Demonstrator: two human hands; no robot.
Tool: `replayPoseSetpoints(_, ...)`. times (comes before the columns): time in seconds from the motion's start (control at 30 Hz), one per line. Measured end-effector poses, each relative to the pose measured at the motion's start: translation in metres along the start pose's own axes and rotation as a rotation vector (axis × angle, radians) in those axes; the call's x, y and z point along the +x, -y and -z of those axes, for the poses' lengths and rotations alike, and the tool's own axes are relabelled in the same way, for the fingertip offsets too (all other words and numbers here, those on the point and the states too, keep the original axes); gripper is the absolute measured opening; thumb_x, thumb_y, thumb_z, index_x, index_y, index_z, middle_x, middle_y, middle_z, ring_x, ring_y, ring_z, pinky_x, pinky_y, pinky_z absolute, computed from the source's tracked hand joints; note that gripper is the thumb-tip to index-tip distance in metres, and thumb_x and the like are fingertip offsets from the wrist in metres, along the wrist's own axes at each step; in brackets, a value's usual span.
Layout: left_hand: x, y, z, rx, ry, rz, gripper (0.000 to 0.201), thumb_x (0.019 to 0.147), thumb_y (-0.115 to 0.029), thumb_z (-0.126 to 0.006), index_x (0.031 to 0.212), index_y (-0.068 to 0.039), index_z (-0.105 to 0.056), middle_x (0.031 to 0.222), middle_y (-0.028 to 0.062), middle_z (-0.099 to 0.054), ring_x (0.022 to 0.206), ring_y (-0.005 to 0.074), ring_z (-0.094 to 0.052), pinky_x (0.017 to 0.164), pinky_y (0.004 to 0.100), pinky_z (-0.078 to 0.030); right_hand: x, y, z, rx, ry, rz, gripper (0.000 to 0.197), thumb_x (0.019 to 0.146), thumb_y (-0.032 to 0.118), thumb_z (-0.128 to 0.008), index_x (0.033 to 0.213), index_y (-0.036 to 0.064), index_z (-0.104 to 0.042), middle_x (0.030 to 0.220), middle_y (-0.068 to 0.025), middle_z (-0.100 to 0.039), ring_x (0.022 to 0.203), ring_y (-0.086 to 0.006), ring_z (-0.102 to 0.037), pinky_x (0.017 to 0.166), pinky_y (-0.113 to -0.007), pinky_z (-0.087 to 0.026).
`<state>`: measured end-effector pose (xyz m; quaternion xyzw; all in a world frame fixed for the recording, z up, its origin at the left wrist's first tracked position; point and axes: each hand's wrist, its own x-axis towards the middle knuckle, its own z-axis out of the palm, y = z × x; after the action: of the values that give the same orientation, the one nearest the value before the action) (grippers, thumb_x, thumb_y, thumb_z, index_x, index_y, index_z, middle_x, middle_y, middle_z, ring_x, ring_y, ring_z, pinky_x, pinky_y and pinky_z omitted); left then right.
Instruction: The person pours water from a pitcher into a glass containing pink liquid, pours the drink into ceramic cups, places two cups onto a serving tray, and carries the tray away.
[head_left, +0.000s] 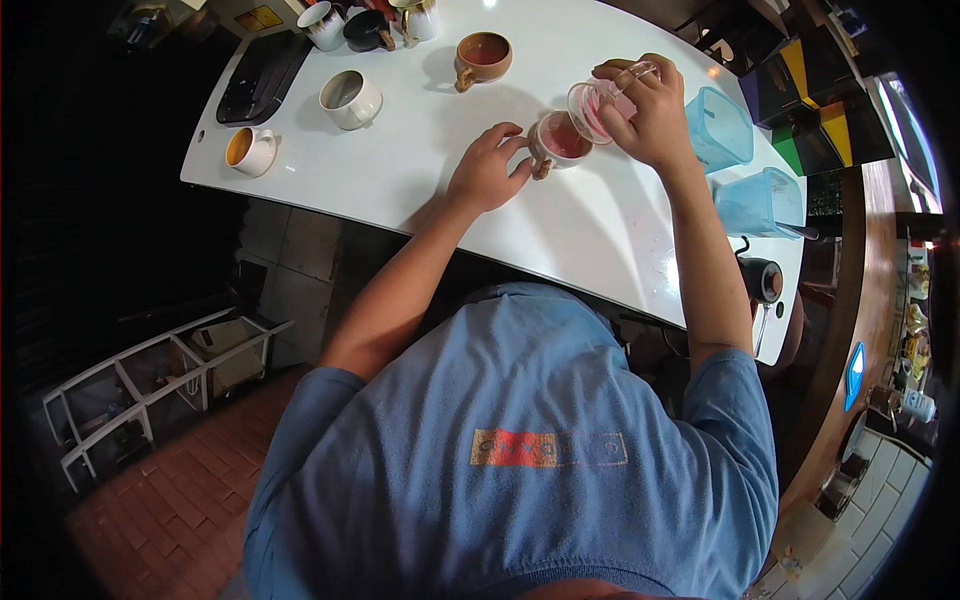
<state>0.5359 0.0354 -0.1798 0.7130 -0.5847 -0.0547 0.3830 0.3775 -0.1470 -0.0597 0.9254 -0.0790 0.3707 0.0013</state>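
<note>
My right hand [648, 112] is closed on the handle side of a clear glass jug [588, 108] with pink in it. The jug tilts left, its mouth just above a small cup [564, 136] holding reddish-pink liquid. My left hand [490, 168] is beside that cup, fingers apart and curved toward its left side; whether the fingertips touch it I cannot tell. The cup's brown handle [542, 169] points toward me. Farther back stands a brown cup [484, 56] with reddish contents.
On the white table [420, 190] stand a white mug [351, 100], an orange-lined mug [251, 151] and several cups at the back. A black tray-like object [264, 78] lies far left. Two light-blue plastic containers [722, 130] and a black gooseneck kettle [762, 279] line the right side.
</note>
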Motion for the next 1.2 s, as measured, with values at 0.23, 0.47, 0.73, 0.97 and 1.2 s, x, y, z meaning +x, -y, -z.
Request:
replayPoseSetpoints(0.23, 0.0, -0.001, 0.0, 0.0, 0.008, 0.005, 0.03, 0.08, -0.021, -0.07, 0.107, -0.008, -0.065, 0.119, 0.0082, -0.057, 0.109, 0.028, -0.058, 0.093, 0.04, -0.048, -0.002, 0.0, 0.0, -0.007, 0.01, 0.001, 0.03, 0.071, 0.027, -0.065, 0.097, 0.0122, -0.072, 0.103, -0.0004, -0.07, 0.106, -0.0325, -0.051, 0.093, -0.044, -0.04)
replayPoseSetpoints(0.47, 0.0, -0.001, -0.001, 0.002, 0.013, 0.015, 0.03, 0.08, -0.022, -0.069, 0.107, -0.009, -0.065, 0.12, 0.0085, -0.057, 0.109, 0.0279, -0.058, 0.094, 0.0399, -0.047, 0.0, 0.002, 0.003, -0.019, 0.029, 0.005, 0.031, 0.072, 0.027, -0.065, 0.098, 0.012, -0.072, 0.103, -0.001, -0.07, 0.107, -0.0325, -0.051, 0.094, -0.044, -0.04)
replayPoseSetpoints(0.73, -0.001, 0.003, -0.002, 0.002, 0.009, 0.015, 0.03, 0.081, -0.023, -0.069, 0.108, -0.009, -0.065, 0.119, 0.0084, -0.058, 0.109, 0.028, -0.058, 0.094, 0.0396, -0.047, 0.004, 0.003, 0.003, -0.028, 0.037, 0.027, 0.032, 0.072, 0.028, -0.066, 0.098, 0.0122, -0.072, 0.104, -0.0011, -0.07, 0.107, -0.032, -0.051, 0.094, -0.044, -0.039)
replayPoseSetpoints(0.97, -0.001, 0.002, -0.002, 0.003, -0.004, 0.002, 0.029, 0.081, -0.023, -0.069, 0.107, -0.009, -0.065, 0.119, 0.0083, -0.058, 0.108, 0.0283, -0.058, 0.093, 0.0398, -0.048, 0.007, 0.002, 0.003, -0.024, 0.024, 0.029, 0.032, 0.071, 0.027, -0.066, 0.099, 0.0124, -0.072, 0.104, -0.0009, -0.069, 0.108, -0.0318, -0.051, 0.095, -0.044, -0.039)
replayPoseSetpoints(1.2, -0.001, 0.002, -0.003, -0.003, -0.02, -0.004, 0.029, 0.081, -0.022, -0.069, 0.107, -0.008, -0.065, 0.118, 0.0084, -0.058, 0.107, 0.0285, -0.059, 0.092, 0.0398, -0.048, 0.009, 0.0, 0.004, -0.025, 0.029, 0.066, 0.032, 0.071, 0.027, -0.066, 0.099, 0.013, -0.072, 0.104, -0.0004, -0.069, 0.107, -0.0318, -0.051, 0.095, -0.044, -0.039)
